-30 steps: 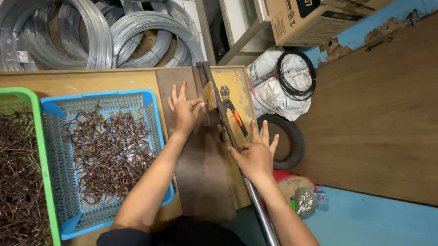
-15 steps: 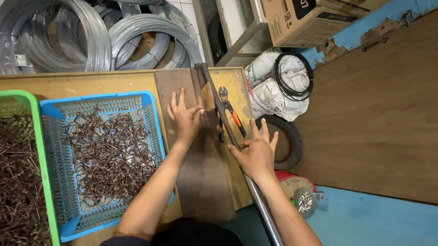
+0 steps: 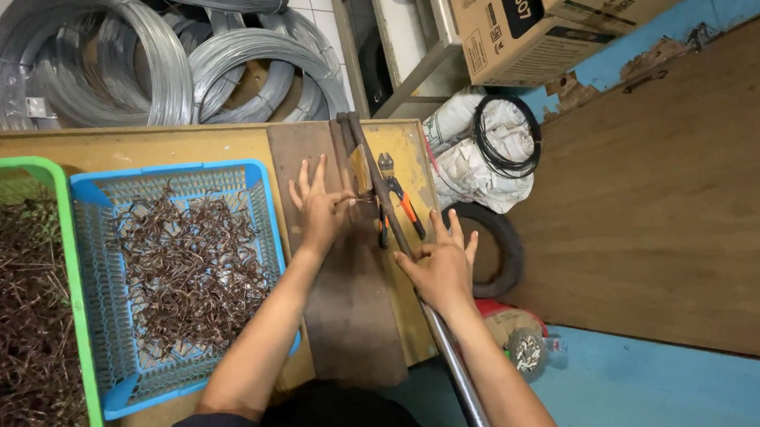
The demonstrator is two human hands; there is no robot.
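The left hand [image 3: 319,210] lies flat, fingers spread, on the dark worn metal plate [image 3: 351,322] that covers the yellow wooden table [image 3: 180,143]; its thumb and forefinger pinch a small bent piece of brown wire [image 3: 365,201], a narrow grip at the foot of the lever. The right hand [image 3: 442,264], at four o'clock from the left, presses its palm on the long grey steel lever bar [image 3: 450,367], fingers fanned open, not closed around it. Just beyond the lever, at one o'clock from the left hand, lie orange-handled pliers [image 3: 401,202]. At nine o'clock stands a blue plastic mesh basket [image 3: 259,192] of bent brown wire pieces, with a green basket [image 3: 68,228] beside it. Coils of grey wire [image 3: 107,61] rest at eleven o'clock.
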